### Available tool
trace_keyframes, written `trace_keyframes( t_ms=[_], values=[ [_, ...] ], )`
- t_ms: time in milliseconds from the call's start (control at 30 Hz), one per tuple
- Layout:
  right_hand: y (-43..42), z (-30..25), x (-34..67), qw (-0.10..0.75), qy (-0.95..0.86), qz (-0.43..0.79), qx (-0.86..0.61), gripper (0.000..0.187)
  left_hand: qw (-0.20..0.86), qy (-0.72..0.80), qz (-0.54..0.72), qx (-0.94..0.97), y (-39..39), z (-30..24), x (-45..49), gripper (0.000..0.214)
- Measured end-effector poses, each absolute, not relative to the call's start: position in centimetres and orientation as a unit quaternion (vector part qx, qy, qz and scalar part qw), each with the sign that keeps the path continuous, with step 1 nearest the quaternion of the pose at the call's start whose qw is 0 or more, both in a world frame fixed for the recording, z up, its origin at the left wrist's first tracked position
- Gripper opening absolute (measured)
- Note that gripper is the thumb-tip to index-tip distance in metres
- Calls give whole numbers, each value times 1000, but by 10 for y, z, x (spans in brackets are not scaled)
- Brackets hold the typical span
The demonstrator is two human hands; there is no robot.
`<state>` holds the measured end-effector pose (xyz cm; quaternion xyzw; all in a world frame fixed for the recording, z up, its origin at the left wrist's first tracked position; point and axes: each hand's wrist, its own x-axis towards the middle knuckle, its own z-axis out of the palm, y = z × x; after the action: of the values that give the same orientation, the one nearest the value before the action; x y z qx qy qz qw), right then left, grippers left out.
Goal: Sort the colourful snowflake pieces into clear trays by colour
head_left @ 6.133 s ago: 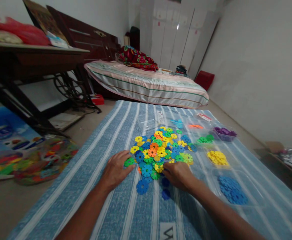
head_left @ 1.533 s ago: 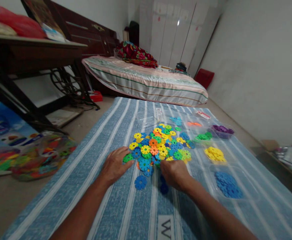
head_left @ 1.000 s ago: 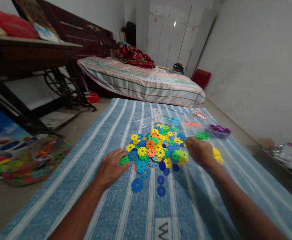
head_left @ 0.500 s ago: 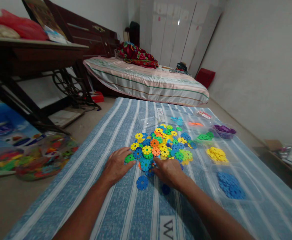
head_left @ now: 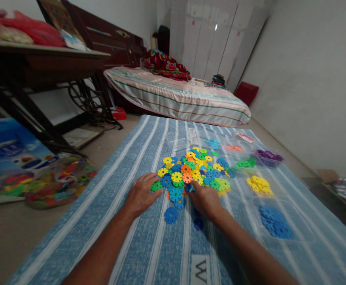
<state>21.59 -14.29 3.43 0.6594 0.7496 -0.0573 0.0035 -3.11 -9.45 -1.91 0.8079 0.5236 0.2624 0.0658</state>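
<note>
Since the frame one second back, the right hand point(head_left: 205, 199) has returned from the yellow group point(head_left: 258, 185) to the near edge of the mixed pile point(head_left: 193, 170) of toothed plastic discs. The left hand point(head_left: 141, 194) stays where it was.

**Hand state**
- Left hand: flat and spread on the striped mat point(head_left: 149, 253), fingertips touching a green disc point(head_left: 155, 186) at the pile's near-left edge.
- Right hand: fingers curled down into the pile. The back of the hand hides the fingertips, so a pinch cannot be confirmed.

**Hazards**
- The right wrist lies over a dark blue disc point(head_left: 198, 224), and a loose blue disc point(head_left: 171, 215) sits between the two hands. A sideways drag of either wrist would likely push them off position.
- The pile is shallow and loose, so pressure from the flat left hand could slide discs toward the mat's left edge.
- The clear tray point(head_left: 306, 233) holding blue discs near the right edge is hard to see, and a forearm sweep could tip it.

**Surroundings**
- Green group point(head_left: 246, 163), purple discs point(head_left: 269, 157) and orange discs point(head_left: 233, 148) lie toward the far-right corner, close enough to one another to mix.
- A bag of discs point(head_left: 57, 184) lies on the floor left of the mat, with a bed point(head_left: 178, 99) beyond the far edge.
- Nothing stands between the hands and the pile.
</note>
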Motion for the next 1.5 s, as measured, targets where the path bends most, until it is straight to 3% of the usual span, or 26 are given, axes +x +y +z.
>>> trace_keyframes(
  t_ms=[400, 767, 967, 1333, 1500],
  values=[
    [-136, 32, 220, 22, 771, -33, 635, 39, 71, 530, 246, 809, -95, -16, -30, 44],
    [-134, 6, 229, -88, 787, 68, 607, 19, 54, 524, 249, 812, -95, -18, -30, 41],
    [-141, 15, 232, -112, 765, 45, 633, 22, 54, 527, 243, 813, -95, -16, -29, 40],
    [-152, 31, 237, -39, 756, -12, 654, 23, 58, 530, 244, 810, -93, -18, -29, 42],
    [-152, 35, 229, 8, 779, -40, 625, 33, 59, 524, 245, 813, -93, -16, -30, 44]
  ],
)
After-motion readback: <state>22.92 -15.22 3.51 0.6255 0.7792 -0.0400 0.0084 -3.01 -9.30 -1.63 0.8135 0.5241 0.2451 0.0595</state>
